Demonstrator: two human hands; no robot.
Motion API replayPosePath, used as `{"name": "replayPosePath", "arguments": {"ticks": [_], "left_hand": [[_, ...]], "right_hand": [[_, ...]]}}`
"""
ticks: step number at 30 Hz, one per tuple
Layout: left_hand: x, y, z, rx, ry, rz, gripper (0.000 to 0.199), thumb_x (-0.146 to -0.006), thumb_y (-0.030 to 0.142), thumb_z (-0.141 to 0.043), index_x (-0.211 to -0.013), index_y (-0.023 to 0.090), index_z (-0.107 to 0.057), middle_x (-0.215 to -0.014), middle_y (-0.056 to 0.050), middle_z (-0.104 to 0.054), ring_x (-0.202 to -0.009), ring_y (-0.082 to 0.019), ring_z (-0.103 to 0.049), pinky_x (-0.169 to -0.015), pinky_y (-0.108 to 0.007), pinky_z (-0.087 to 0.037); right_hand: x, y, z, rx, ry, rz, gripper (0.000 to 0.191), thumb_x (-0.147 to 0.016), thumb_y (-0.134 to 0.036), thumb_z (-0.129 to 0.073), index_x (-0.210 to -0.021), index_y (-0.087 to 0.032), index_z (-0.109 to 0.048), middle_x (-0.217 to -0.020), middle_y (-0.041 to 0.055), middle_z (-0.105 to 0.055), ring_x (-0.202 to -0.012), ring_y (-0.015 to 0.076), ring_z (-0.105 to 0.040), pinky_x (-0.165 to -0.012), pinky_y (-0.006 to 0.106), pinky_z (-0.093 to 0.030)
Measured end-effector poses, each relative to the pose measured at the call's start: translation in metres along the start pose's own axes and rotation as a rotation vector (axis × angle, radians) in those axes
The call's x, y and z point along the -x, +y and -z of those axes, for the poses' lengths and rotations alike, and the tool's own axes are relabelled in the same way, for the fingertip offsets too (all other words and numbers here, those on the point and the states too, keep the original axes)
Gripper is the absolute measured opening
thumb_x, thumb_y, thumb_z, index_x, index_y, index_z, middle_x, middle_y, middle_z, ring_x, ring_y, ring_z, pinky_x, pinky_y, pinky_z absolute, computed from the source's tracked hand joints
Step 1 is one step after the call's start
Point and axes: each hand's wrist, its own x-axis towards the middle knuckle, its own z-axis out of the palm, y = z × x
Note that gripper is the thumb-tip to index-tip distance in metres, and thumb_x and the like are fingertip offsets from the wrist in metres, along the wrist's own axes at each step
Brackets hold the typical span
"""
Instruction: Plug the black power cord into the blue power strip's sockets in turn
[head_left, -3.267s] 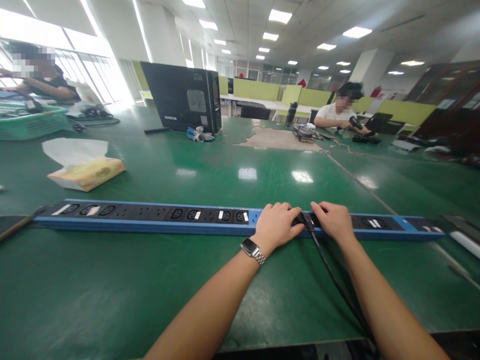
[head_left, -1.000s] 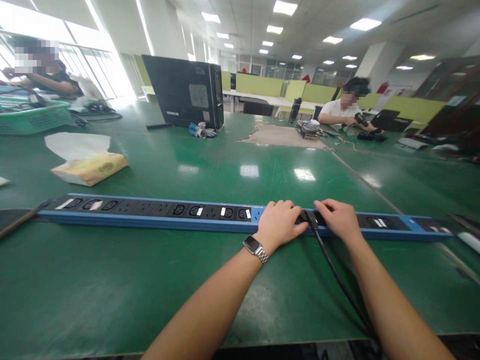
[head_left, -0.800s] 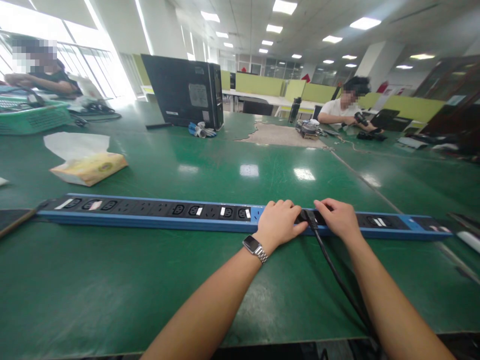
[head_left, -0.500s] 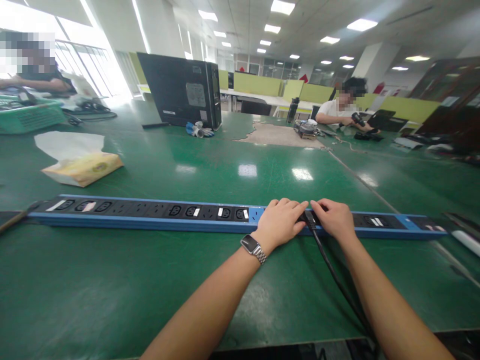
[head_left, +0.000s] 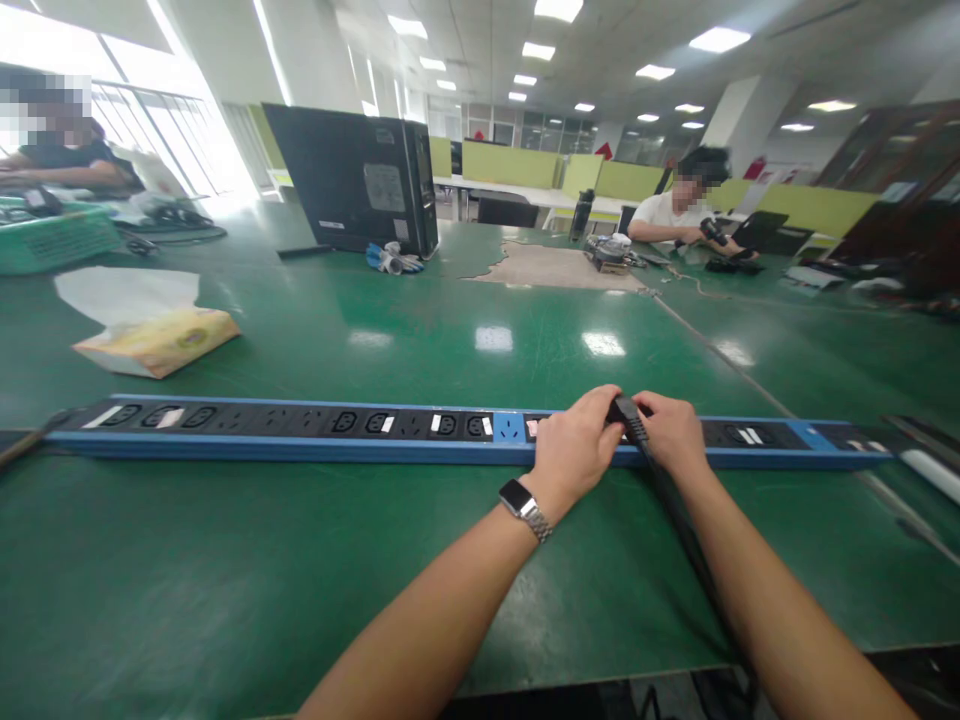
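Note:
A long blue-and-black power strip [head_left: 420, 452] lies across the table, with rows of sockets along its top face. Over its right half I have a black power plug [head_left: 630, 412] pinched between my two hands, its thick cable [head_left: 679, 520] running down toward me. My left hand [head_left: 574, 440], with a watch on the wrist, grips the plug from the left. From the right, my right hand [head_left: 671, 432] closes its fingertips against the same plug. My fingers cover the sockets beneath, and the plug's front end is hidden.
On the green table [head_left: 300, 560] are a tissue pack [head_left: 161, 342], a computer tower [head_left: 352, 185], gloves [head_left: 394, 258] and a green basket [head_left: 60, 240]. One person [head_left: 671, 215] sits at the back right handling a dark device, another [head_left: 67, 160] at the left.
The plug has come up off the strip and tilted. My left hand has turned and shifted right, its fingers now around the plug. The right hand has moved slightly left.

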Motion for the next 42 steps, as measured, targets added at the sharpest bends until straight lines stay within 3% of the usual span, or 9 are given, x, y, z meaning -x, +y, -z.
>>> {"name": "replayPosePath", "arguments": {"ticks": [5, 11, 16, 19, 21, 23, 28, 33, 42], "left_hand": [[0.0, 0.002, 0.003, -0.032, -0.007, -0.066, 0.04, -0.095, 0.033, -0.048, -0.134, 0.024, -0.046, -0.125, -0.003, -0.064, -0.108, -0.018, -0.059, -0.09, -0.032, -0.047], [0.008, -0.014, 0.044, -0.233, 0.141, -0.161, 0.036, -0.095, 0.028, -0.044, -0.13, 0.029, -0.054, -0.122, -0.003, -0.066, -0.108, -0.021, -0.059, -0.096, -0.042, -0.037], [0.008, -0.06, 0.095, -0.249, 0.472, 0.043, 0.031, -0.091, 0.03, -0.052, -0.121, 0.022, -0.059, -0.115, -0.006, -0.069, -0.104, -0.023, -0.062, -0.096, -0.042, -0.039], [0.009, -0.1, 0.126, 0.007, 0.808, 0.393, 0.037, -0.094, 0.039, -0.047, -0.123, 0.015, -0.054, -0.107, -0.008, -0.07, -0.09, -0.02, -0.066, -0.081, -0.035, -0.049], [0.013, -0.12, 0.138, 0.25, 0.739, 0.575, 0.037, -0.095, 0.039, -0.041, -0.119, 0.014, -0.055, -0.096, -0.005, -0.071, -0.081, -0.016, -0.066, -0.068, -0.028, -0.051], [0.021, -0.128, 0.139, 0.289, 0.659, 0.598, 0.036, -0.094, 0.04, -0.041, -0.107, 0.015, -0.064, -0.091, -0.005, -0.072, -0.08, -0.017, -0.067, -0.063, -0.026, -0.051], [0.04, -0.109, 0.123, 0.16, 0.382, 0.415, 0.04, -0.091, 0.052, -0.048, -0.102, 0.023, -0.073, -0.099, -0.003, -0.074, -0.092, -0.02, -0.067, -0.084, -0.033, -0.053], [0.043, -0.09, 0.112, 0.018, 0.237, 0.161, 0.035, -0.09, 0.049, -0.054, -0.106, 0.023, -0.072, -0.103, -0.005, -0.074, -0.095, -0.021, -0.066, -0.089, -0.034, -0.05], [0.041, -0.085, 0.089, -0.152, 0.117, 0.094, 0.035, -0.092, 0.047, -0.054, -0.115, 0.023, -0.067, -0.099, -0.004, -0.073, -0.094, -0.021, -0.063, -0.084, -0.033, -0.048]], "right_hand": [[0.0, 0.0, 0.0, -0.016, 0.018, 0.014, 0.045, -0.087, -0.054, -0.044, -0.076, -0.022, -0.073, -0.073, 0.0069, -0.072, -0.068, 0.0187, -0.061, -0.057, 0.026, -0.034], [-0.001, 0.003, -0.002, -0.029, 0.043, 0.004, 0.043, -0.086, -0.055, -0.046, -0.074, -0.024, -0.073, -0.073, 0.0056, -0.072, -0.069, 0.0191, -0.062, -0.057, 0.026, -0.033], [0.0, 0.002, -0.002, -0.032, 0.045, -0.002, 0.042, -0.086, -0.054, -0.046, -0.074, -0.024, -0.073, -0.072, 0.0053, -0.071, -0.069, 0.0192, -0.062, -0.056, 0.027, -0.032], [0.001, -0.001, -0.001, -0.014, 0.037, -0.022, 0.042, -0.087, -0.053, -0.046, -0.074, -0.024, -0.073, -0.072, 0.0053, -0.071, -0.068, 0.0189, -0.061, -0.055, 0.027, -0.031], [0.001, -0.003, -0.001, 0.003, 0.029, -0.038, 0.041, -0.087, -0.053, -0.046, -0.074, -0.025, -0.073, -0.072, 0.0052, -0.071, -0.067, 0.0189, -0.061, -0.055, 0.027, -0.03], [0.001, -0.004, 0.0, 0.013, 0.019, -0.04, 0.041, -0.087, -0.053, -0.046, -0.074, -0.025, -0.073, -0.072, 0.0052, -0.071, -0.067, 0.019, -0.061, -0.055, 0.027, -0.03], [0.001, -0.002, -0.001, 0.022, 0.038, -0.047, 0.041, -0.086, -0.054, -0.047, -0.075, -0.024, -0.073, -0.075, 0.0057, -0.071, -0.068, 0.0195, -0.061, -0.055, 0.027, -0.031], [0.0, -0.001, -0.001, 0.001, 0.038, -0.034, 0.041, -0.085, -0.054, -0.047, -0.075, -0.024, -0.074, -0.074, 0.0053, -0.071, -0.069, 0.0196, -0.061, -0.055, 0.027, -0.032], [-0.002, 0.001, -0.002, -0.024, 0.023, -0.047, 0.042, -0.084, -0.057, -0.047, -0.074, -0.024, -0.073, -0.075, 0.005, -0.072, -0.071, 0.0206, -0.062, -0.057, 0.027, -0.034]]}}
